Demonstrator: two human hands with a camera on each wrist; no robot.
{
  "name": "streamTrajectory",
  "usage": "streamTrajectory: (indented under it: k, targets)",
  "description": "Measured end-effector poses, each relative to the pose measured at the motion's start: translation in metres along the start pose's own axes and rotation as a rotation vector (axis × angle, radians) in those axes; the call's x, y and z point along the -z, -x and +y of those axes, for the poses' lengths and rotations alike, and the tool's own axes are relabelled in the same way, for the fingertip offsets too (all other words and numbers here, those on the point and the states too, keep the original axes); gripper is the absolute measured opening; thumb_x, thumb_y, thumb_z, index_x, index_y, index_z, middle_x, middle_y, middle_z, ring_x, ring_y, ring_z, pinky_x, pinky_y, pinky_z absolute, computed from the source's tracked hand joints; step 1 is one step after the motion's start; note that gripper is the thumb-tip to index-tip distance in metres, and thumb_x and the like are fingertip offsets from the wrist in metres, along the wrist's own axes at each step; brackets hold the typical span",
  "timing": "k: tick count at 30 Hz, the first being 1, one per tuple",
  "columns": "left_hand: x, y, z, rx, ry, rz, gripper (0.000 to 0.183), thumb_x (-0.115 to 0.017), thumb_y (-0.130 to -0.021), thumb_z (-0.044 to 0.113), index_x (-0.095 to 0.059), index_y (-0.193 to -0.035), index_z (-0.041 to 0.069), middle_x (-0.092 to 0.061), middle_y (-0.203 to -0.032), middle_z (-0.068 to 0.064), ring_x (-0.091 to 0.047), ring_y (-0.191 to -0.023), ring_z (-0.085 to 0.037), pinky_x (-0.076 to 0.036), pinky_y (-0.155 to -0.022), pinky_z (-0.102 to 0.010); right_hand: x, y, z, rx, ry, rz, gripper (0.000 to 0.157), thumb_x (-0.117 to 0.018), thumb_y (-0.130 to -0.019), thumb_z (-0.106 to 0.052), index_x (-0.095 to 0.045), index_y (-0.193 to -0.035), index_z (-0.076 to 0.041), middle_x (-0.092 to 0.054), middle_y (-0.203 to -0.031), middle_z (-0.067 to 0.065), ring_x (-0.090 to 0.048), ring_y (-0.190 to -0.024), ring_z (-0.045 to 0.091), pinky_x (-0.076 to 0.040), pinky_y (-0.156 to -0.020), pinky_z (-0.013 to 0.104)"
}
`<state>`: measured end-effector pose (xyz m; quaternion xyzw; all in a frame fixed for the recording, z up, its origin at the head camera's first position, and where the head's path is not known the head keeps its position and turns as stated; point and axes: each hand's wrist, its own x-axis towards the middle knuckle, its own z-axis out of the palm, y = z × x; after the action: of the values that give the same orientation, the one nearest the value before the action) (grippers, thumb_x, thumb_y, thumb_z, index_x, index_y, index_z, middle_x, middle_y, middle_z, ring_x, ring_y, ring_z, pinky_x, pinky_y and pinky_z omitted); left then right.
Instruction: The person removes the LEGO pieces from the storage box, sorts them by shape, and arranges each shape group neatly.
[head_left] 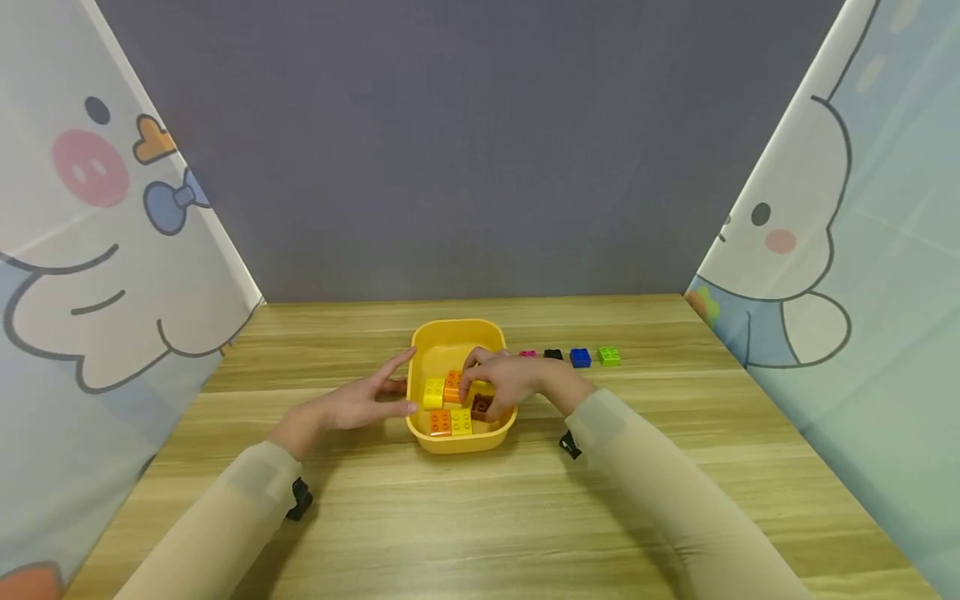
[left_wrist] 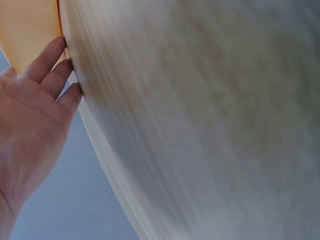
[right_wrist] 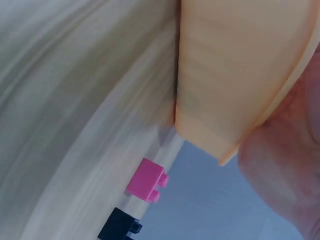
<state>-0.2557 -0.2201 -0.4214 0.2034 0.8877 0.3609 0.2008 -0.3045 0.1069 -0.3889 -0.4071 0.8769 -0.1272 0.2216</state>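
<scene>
In the head view a yellow plastic bin stands on the table, holding several toy building bricks. A brown brick lies at its right side, near an orange brick and a yellow brick. Another orange brick and yellow brick sit side by side in front. My right hand reaches over the right rim, fingers bent downward, thumb and fingertips spread about the brown brick. My left hand has its fingers extended along the bin's left wall; in the left wrist view its fingertips are beside the wall.
Right of the bin, a pink brick, a black brick, a blue brick and a lime green brick form a row. A grey panel rises behind the wooden table, with cartoon-printed cloths at both sides.
</scene>
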Motion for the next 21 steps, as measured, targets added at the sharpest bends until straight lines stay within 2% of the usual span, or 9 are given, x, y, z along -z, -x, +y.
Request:
streamTrajectory:
  k: [4, 10, 13, 18, 21]
  targets:
    - [-0.0001, 0.0009, -0.0004, 0.01, 0.002, 0.002, 0.103, -0.069, -0.103, 0.061, 0.001, -0.176, 0.043, -0.049, -0.169, -0.023, -0.043, -0.159, -0.047, -0.025, -0.128, -0.077, 0.0007, -0.0003, -0.0015, 0.014, 0.033, -0.006, 0.039, -0.081, -0.092, -0.016, -0.075, -0.124, -0.037, -0.047, -0.155, -0.001, -0.047, -0.139, 0.028, -0.037, -0.122, 0.053]
    - [0.0003, 0.0018, -0.0011, 0.015, 0.0, 0.012, 0.103, -0.069, -0.103, 0.062, 0.001, -0.176, 0.044, -0.048, -0.17, -0.023, -0.041, -0.16, -0.048, -0.024, -0.128, -0.078, 0.0021, 0.0008, -0.0052, -0.002, 0.047, -0.006, 0.042, -0.085, -0.092, -0.014, -0.077, -0.127, -0.036, -0.051, -0.149, -0.003, -0.048, -0.129, 0.025, -0.043, -0.115, 0.047]
    - [0.0001, 0.0014, -0.0021, 0.014, 0.0, 0.01, 0.103, -0.069, -0.103, 0.062, 0.001, -0.176, 0.044, -0.048, -0.17, -0.023, -0.042, -0.159, -0.048, -0.025, -0.127, -0.079, 0.0016, 0.0004, -0.0047, 0.01, 0.042, 0.008, 0.04, -0.085, -0.094, -0.017, -0.076, -0.129, -0.034, -0.053, -0.148, -0.002, -0.051, -0.129, 0.025, -0.045, -0.116, 0.046]
    - [-0.0006, 0.0008, -0.0031, 0.013, 0.0, 0.009, 0.102, -0.069, -0.104, 0.061, 0.001, -0.176, 0.045, -0.048, -0.17, -0.022, -0.042, -0.159, -0.048, -0.025, -0.127, -0.079, -0.0009, 0.0012, 0.0008, 0.062, -0.079, 0.082, 0.035, -0.082, -0.102, -0.024, -0.075, -0.136, -0.028, -0.05, -0.15, 0.004, -0.052, -0.134, 0.024, -0.046, -0.121, 0.046]
    - [-0.0008, 0.0001, -0.0035, 0.012, -0.006, 0.011, 0.102, -0.068, -0.104, 0.062, 0.002, -0.176, 0.045, -0.048, -0.17, -0.022, -0.043, -0.159, -0.049, -0.025, -0.127, -0.079, -0.0023, 0.0022, 0.0038, 0.087, -0.159, 0.129, 0.035, -0.08, -0.104, -0.024, -0.073, -0.138, -0.025, -0.051, -0.146, 0.005, -0.053, -0.129, 0.022, -0.048, -0.118, 0.045]
